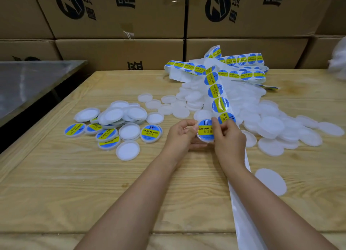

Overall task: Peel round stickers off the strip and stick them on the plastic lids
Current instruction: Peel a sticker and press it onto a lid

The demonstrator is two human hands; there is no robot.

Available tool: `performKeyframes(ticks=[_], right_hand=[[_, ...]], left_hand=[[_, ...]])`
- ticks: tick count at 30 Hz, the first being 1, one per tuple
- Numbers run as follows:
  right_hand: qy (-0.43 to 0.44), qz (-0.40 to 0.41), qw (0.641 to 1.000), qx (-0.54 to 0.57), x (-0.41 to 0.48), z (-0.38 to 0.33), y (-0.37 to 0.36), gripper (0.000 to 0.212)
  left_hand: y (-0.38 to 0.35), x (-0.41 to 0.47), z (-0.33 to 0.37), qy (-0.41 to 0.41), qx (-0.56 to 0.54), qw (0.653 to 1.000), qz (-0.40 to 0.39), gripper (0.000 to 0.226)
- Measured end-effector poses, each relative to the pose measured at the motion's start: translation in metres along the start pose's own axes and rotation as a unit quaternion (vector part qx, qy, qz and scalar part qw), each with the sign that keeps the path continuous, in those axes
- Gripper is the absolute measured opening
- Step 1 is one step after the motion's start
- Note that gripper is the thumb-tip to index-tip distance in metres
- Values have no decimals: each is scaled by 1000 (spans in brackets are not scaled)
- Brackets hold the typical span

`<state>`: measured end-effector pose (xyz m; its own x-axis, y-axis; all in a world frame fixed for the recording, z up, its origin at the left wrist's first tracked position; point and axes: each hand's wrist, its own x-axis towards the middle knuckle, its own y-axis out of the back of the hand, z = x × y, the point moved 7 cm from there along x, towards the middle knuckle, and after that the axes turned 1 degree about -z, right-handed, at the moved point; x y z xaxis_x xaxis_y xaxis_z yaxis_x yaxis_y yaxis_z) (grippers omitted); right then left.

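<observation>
My left hand point(182, 135) holds a white plastic lid point(205, 139) from its left side, above the wooden table. A round blue and yellow sticker point(205, 131) lies on the lid's face. My right hand point(227, 137) pinches the sticker's right edge, where the sticker strip point(218, 94) hangs down from the far pile. The strip's empty backing point(241, 203) trails under my right forearm toward the table's near edge. A heap of bare lids point(271, 122) lies to the right. Lids with stickers on them point(106, 135) lie at the left, mixed with bare upturned ones.
Tangled sticker strip point(241, 66) piles up at the far middle of the wooden table point(74, 184). One lid point(270, 181) lies alone near my right forearm. Cardboard boxes point(121, 15) stand stacked behind. A grey metal surface point(28, 85) borders the left.
</observation>
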<state>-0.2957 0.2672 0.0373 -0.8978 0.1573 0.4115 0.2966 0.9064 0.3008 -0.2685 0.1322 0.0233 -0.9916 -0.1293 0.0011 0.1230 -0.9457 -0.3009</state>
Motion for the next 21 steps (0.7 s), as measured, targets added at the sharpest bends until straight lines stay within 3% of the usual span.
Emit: performKeyframes(ticks=[7, 14, 21], right_hand=[[-40, -27, 999, 1, 0, 6, -6, 42], [-8, -78, 994, 74, -8, -5, -17, 32], [73, -95, 992, 48, -13, -18, -16, 18]], left_hand=[[-3, -2, 0, -6, -25, 999, -32, 13], [3, 1, -1, 12, -89, 996, -9, 11], [13, 4, 0, 32, -139, 990, 4, 17]])
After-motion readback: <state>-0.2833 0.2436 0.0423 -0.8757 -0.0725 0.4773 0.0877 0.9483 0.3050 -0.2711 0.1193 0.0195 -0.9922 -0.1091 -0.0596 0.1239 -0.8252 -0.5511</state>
